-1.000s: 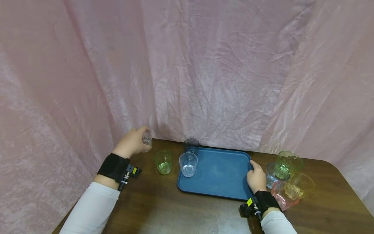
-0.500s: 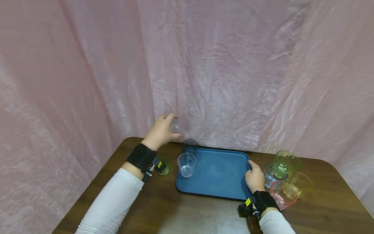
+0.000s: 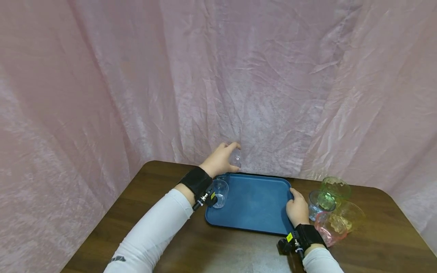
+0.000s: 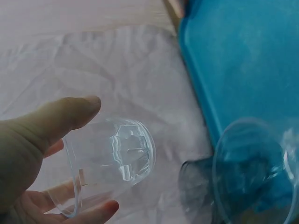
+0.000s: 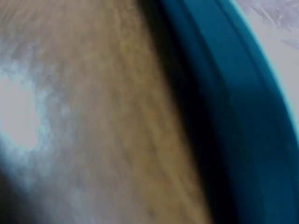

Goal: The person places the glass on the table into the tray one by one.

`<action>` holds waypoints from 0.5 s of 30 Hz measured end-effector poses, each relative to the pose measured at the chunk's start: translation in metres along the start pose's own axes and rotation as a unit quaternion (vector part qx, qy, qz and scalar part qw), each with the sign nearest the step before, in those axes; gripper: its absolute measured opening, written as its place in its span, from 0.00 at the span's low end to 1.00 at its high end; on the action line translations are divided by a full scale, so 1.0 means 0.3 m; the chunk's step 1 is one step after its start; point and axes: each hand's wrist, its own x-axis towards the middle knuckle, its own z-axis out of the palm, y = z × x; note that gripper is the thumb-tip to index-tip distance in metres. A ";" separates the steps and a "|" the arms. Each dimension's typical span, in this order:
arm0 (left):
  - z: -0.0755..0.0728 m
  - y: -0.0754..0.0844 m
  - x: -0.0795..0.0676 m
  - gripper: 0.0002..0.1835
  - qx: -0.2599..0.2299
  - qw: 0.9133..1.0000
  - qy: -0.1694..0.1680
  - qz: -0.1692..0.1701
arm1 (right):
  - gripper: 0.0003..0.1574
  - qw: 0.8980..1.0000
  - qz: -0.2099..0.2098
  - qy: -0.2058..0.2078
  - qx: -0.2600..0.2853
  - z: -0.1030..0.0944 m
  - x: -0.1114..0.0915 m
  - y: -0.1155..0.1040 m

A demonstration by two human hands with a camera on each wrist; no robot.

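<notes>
My left hand [image 3: 221, 159] grips a clear cup [image 4: 133, 149] between thumb and fingers, above the back edge of the blue tray [image 3: 256, 203]. In the left wrist view, the cup lies tilted on its side with its rim toward the palm. Another clear cup [image 3: 220, 195] stands on the tray's left end, partly covered by my left wrist. Behind that one is a dark grey cup [image 4: 194, 184], mostly hidden by the hand in the head view. My right hand [image 3: 297, 208] holds the right edge of the tray, its fingers at the rim.
To the right of my right hand several coloured cups cluster: a green cup [image 3: 336, 187], a bluish cup [image 3: 321, 206], a pink cup [image 3: 329, 229] and a yellow cup [image 3: 351, 216]. The wooden table [image 3: 164, 185] ends at a pink curtain [image 3: 266, 94] behind.
My left hand has carried the clear cup rightward from the table's left end to above the tray's back edge. The left arm now covers the green cup on the left. My right hand stays put.
</notes>
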 end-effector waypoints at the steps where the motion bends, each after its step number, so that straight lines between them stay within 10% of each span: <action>1: 0.015 0.004 0.007 0.40 0.006 1.000 -0.006 0.001 | 0.34 1.000 0.001 0.000 0.000 0.000 -0.002 0.001; 15: 0.176 0.077 0.062 0.39 0.082 0.994 -0.073 -0.013 | 0.34 1.000 0.003 0.005 -0.005 0.006 0.005 0.005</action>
